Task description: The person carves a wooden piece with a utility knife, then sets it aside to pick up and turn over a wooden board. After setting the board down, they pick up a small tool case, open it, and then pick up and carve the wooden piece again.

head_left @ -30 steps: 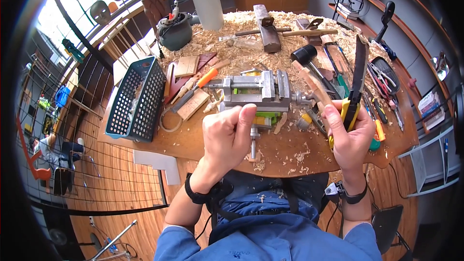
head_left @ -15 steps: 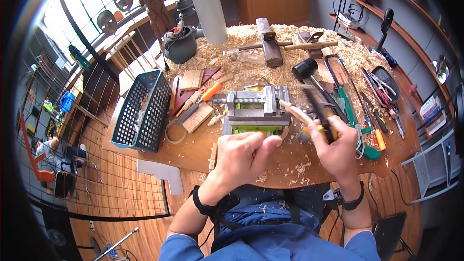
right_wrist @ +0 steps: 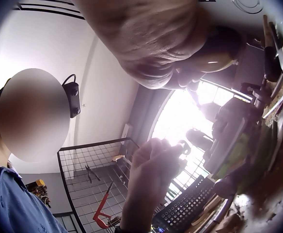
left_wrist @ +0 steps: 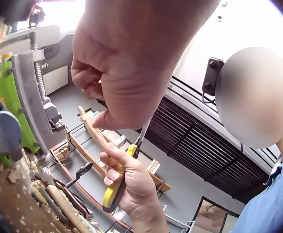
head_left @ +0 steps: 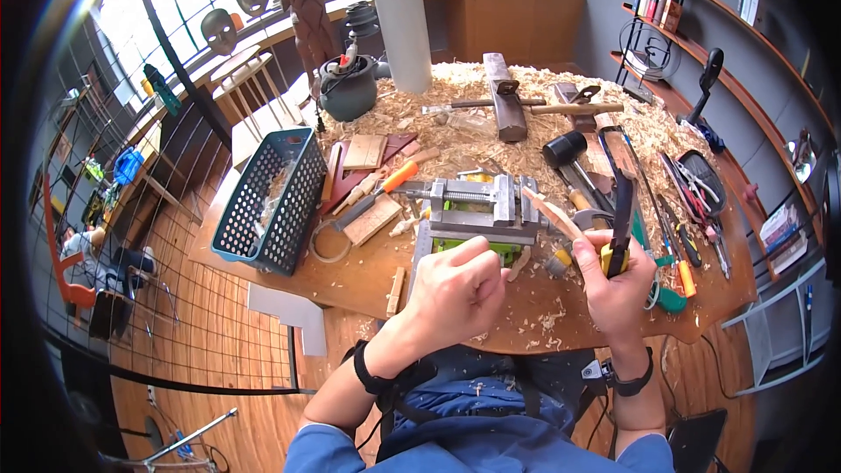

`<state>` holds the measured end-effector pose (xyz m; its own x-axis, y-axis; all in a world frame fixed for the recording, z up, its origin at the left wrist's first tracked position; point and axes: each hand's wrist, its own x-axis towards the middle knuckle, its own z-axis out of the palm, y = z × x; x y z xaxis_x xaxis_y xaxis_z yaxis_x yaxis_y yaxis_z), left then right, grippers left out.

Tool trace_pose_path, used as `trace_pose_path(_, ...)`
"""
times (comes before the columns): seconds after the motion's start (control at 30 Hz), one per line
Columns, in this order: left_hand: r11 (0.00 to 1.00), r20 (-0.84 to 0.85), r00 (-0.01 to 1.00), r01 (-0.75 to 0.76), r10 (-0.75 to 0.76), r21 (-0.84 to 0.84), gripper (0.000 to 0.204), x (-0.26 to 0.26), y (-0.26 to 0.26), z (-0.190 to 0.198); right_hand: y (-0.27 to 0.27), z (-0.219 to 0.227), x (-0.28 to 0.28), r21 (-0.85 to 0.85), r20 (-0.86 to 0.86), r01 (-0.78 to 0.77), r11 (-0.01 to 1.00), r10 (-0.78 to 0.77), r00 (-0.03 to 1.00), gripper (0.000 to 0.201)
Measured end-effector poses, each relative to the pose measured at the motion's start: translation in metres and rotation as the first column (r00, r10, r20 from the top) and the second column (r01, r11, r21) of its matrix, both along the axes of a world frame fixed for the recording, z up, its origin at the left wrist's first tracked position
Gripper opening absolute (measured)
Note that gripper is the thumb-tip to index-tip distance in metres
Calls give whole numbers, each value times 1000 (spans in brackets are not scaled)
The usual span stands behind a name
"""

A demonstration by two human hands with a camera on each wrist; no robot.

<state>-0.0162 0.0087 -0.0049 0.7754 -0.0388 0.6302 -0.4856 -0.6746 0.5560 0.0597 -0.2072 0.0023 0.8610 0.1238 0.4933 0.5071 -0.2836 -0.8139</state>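
My left hand (head_left: 451,298) is curled in a loose fist in front of the bench vise (head_left: 502,229); nothing shows in its fingers. In the left wrist view its thumb points toward a carved wooden stick (left_wrist: 94,132). My right hand (head_left: 620,293) grips that wooden stick (head_left: 559,217) between thumb and fingers, its far end slanting up and left toward the vise. The same hand also holds a tool with a yellow-and-black handle (left_wrist: 118,187) and a long dark blade (head_left: 623,204) that points upward. The vise has grey metal jaws on a green base.
A perforated basket (head_left: 263,232) stands at left, beside wood blocks (head_left: 372,219) and an orange-handled tool (head_left: 399,177). Behind lie wood shavings (head_left: 447,144), a hand plane (head_left: 505,105) and a black mallet (head_left: 565,149). Pliers (head_left: 701,182) lie at right.
The right hand lowered the stick and bladed tool and moved left, then shifted slightly right. The left hand sank and moved right, its raised thumb now turned sideways. The head view tilted up.
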Motion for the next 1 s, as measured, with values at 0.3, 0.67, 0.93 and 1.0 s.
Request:
trace_pose_path(0.3,975,102,995,-25,2,220,31,-10,-14,29,2,1,-2,86,-18,14,996,-12,1000,7)
trace_pose_path(0.67,930,192,939,-320,286,181,42,-10,2,31,-1,5,-4,93,-44,1,996,3,999,8)
trace_pose_path(0.93,967,117,978,-193,175,165,55,-4,8,22,-2,9,-11,37,-42,-134,990,136,990,11)
trace_pose_path(1.0,982,102,991,-104,89,157,49,-4,5,27,-5,9,-13,98,-191,-258,961,272,943,11)
